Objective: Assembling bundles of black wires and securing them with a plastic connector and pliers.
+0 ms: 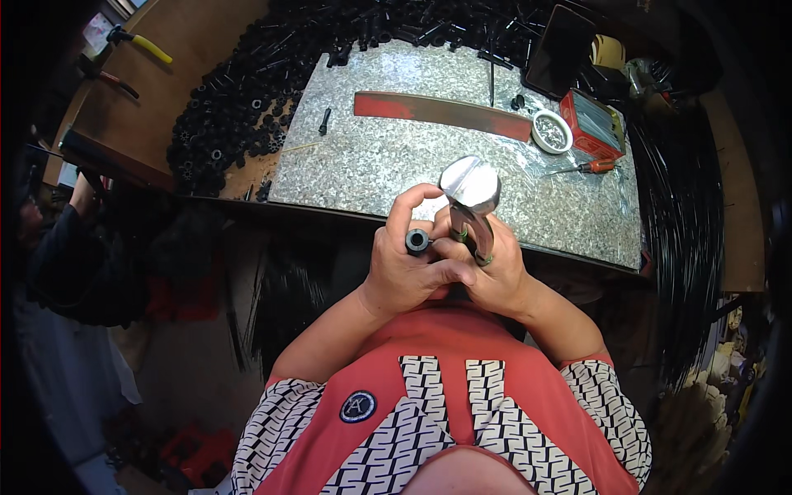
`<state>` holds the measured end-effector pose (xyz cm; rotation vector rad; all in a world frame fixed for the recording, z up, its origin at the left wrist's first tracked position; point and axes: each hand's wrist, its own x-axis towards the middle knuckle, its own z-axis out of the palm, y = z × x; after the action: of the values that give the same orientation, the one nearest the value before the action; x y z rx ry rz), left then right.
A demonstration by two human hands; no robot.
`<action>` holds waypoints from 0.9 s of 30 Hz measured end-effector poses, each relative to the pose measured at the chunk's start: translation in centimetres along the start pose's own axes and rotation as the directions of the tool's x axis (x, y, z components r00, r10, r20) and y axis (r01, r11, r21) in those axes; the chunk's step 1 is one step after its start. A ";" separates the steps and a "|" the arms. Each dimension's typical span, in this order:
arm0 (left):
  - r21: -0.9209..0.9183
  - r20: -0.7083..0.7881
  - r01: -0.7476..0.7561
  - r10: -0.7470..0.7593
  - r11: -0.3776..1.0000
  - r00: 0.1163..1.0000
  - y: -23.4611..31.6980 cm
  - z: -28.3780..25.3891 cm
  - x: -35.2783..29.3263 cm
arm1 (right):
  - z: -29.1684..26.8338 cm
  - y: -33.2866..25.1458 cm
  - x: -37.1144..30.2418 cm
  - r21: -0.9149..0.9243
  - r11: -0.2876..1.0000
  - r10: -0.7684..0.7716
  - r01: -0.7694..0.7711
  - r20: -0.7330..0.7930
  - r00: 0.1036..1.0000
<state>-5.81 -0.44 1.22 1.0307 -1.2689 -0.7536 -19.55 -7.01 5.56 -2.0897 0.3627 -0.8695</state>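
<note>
In front of my chest, over the near edge of the speckled stone slab [330,177], my two hands are close together. My right hand [505,268] is closed round the handles of a pair of end-cutting pincers [470,185], whose broad shiny head points up and away from me. My left hand [396,268] grips a small black tubular part [417,241], its hollow round end facing up. The left index finger reaches up beside the pincers' head. Fingers partly hide the pincer handles and the rest of the black part.
Many black parts [223,111] are heaped left and behind the slab. On it lie a red-brown strip [445,118], a white bowl [551,132] of small metal pieces, a red box [590,124], a screwdriver [596,167] and one black part [325,121]. Black rods [672,206] hang at right.
</note>
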 end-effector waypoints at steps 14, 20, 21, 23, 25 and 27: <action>-0.108 0.057 -0.001 0.007 0.994 0.998 -0.6 -0.4 -0.2 | 0.1 0.6 0.1 -0.128 0.986 -0.101 0.103 0.024 0.995; -0.362 -0.024 0.173 -0.195 0.916 0.981 0.1 -0.8 -0.4 | -1.0 -1.0 1.3 0.206 0.875 0.410 -0.438 0.167 0.897; -0.248 0.011 0.170 -0.173 0.954 0.985 -0.4 -1.9 -0.4 | -1.4 -1.1 1.3 0.178 0.851 0.456 -0.494 0.213 0.864; -0.228 -0.014 0.166 -0.173 0.960 0.985 -0.1 -2.2 -0.4 | -2.5 -1.5 1.1 0.104 0.842 0.486 -0.529 0.277 0.829; -0.231 -0.032 0.186 -0.198 0.955 0.980 0.2 -2.8 -0.3 | -3.3 -0.6 -0.3 0.006 0.916 0.389 -0.400 0.223 0.894; -0.274 -0.110 0.127 -0.162 0.953 0.981 -0.4 -2.8 -0.3 | -4.3 -0.6 -1.4 -0.104 0.959 0.280 -0.265 0.173 0.944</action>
<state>-3.13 0.17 0.77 0.9428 -0.9560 -0.9264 -23.54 -8.43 7.16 -2.1088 0.5784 -0.4988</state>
